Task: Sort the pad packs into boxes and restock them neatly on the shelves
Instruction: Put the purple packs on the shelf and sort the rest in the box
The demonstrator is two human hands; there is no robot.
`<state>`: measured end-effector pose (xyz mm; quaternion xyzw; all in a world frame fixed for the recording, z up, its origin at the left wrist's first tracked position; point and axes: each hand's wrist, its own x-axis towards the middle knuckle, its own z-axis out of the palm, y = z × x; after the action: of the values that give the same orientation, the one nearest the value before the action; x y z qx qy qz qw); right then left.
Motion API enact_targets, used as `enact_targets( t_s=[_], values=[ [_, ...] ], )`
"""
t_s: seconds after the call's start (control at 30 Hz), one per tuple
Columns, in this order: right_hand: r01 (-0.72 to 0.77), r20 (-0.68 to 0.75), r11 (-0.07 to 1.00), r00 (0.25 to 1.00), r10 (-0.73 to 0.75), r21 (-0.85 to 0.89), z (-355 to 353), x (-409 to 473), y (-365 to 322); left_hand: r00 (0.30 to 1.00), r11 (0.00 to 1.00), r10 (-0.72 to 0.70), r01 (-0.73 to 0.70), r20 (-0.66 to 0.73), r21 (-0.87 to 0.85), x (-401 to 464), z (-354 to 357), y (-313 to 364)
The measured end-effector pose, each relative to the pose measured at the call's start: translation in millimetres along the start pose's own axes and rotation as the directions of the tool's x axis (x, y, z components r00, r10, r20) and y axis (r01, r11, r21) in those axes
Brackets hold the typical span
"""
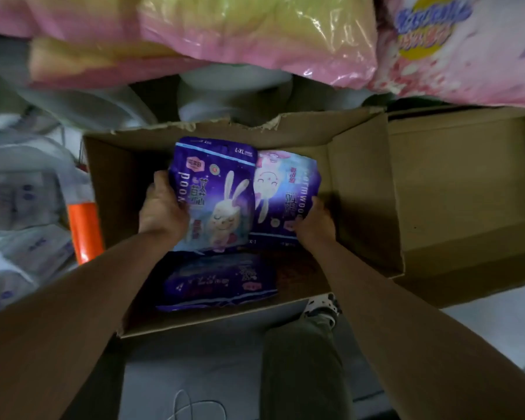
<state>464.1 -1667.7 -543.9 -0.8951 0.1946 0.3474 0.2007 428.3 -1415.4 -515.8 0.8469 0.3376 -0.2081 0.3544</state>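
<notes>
Far left: white plastic-wrapped bundles (15,207) are stacked, with an orange object (84,231) beside the box wall.

Open cardboard box (361,177) at centre. Left hand (162,207) is curled round the left edge of a purple rabbit-print pad pack (215,192), held tilted inside the box. Just beside it, partly overlapped, a second purple pack (288,192) is gripped at its lower right edge by the right hand (314,221). A third purple pack (219,281) lies flat on the box floor, nearer the camera.

Right: a second cardboard box (467,192) is seen. Pink packs (255,34) hang above.

Step judged: sorting, packs being set into the box. Next move likely calls for both packs to be lowered side by side and let go, edges squared.
</notes>
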Motion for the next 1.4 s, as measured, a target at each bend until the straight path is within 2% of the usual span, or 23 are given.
enact_targets(
  t_s=[0.07, 0.17, 0.27, 0.3, 0.37, 0.43, 0.57, 0.7, 0.77, 0.83, 0.9, 0.97, 1.1, 1.2, 1.3, 1.4],
  values=[
    [0.102, -0.001, 0.989, 0.995, -0.103, -0.108, 5, 2, 1, 1.000, 1.000, 0.008, -0.007, -0.012, 0.015, 0, -3, -5],
    [0.361, 0.078, 0.876, 0.931, -0.355, -0.319, 13, 14, -6, 0.999, 1.000, 0.016, -0.015, -0.047, 0.015, 1, 1, -11],
    [0.366, 0.130, 0.847, 0.930, -0.343, -0.386, 19, 39, -24, 0.996, 0.999, 0.024, -0.022, -0.089, 0.030, -1, 10, -15],
    [0.387, 0.148, 0.810, 0.921, -0.360, -0.441, 19, 47, -30, 0.995, 0.999, 0.027, -0.024, -0.097, 0.027, -1, 13, -17],
    [0.488, 0.204, 0.660, 0.863, -0.462, -0.571, 20, 58, -39, 0.994, 1.000, 0.028, -0.027, -0.105, 0.012, -3, 18, -21],
    [0.547, 0.262, 0.550, 0.818, -0.512, -0.631, 22, 65, -44, 0.994, 0.999, 0.034, -0.033, -0.108, 0.008, -3, 23, -26],
    [0.475, 0.253, 0.548, 0.865, -0.433, -0.688, 30, 66, -39, 0.994, 0.999, 0.036, -0.038, -0.107, -0.013, -5, 27, -30],
    [0.346, 0.145, 0.655, 0.929, -0.342, -0.672, 36, 54, -33, 0.997, 0.997, -0.038, 0.034, -0.065, -0.068, -8, 28, -30],
    [0.300, 0.105, 0.651, 0.941, -0.321, -0.698, 31, 50, -36, 0.997, 0.995, -0.062, 0.057, -0.054, -0.085, -8, 28, -31],
    [0.370, 0.144, 0.558, 0.902, -0.406, -0.743, 23, 48, -42, 0.997, 0.993, -0.061, 0.056, -0.045, -0.100, -5, 28, -33],
    [0.534, 0.286, 0.404, 0.798, -0.531, -0.742, 15, 49, -50, 0.998, 0.993, -0.049, 0.045, -0.033, -0.113, 0, 29, -35],
    [0.629, 0.411, 0.294, 0.727, -0.549, -0.720, 13, 53, -57, 0.999, 0.994, -0.017, 0.014, -0.031, -0.109, 4, 29, -38],
    [0.541, 0.388, 0.151, 0.746, -0.542, -0.827, 17, 56, -66, 0.998, 0.998, 0.051, -0.050, 0.037, -0.033, 5, 34, -42],
    [0.423, 0.353, 0.044, 0.805, -0.476, -0.905, 6, 48, -76, 0.995, 0.996, 0.078, -0.080, 0.056, 0.031, 1, 39, -36],
    [0.361, 0.305, 0.059, 0.853, -0.423, -0.931, -10, 34, -74, 0.994, 0.993, 0.099, -0.103, 0.055, 0.063, -8, 37, -25],
    [0.337, 0.223, 0.210, 0.876, -0.428, -0.918, -33, 12, -73, 0.992, 0.991, 0.121, -0.123, 0.046, 0.045, -23, 26, -10]
  ],
)
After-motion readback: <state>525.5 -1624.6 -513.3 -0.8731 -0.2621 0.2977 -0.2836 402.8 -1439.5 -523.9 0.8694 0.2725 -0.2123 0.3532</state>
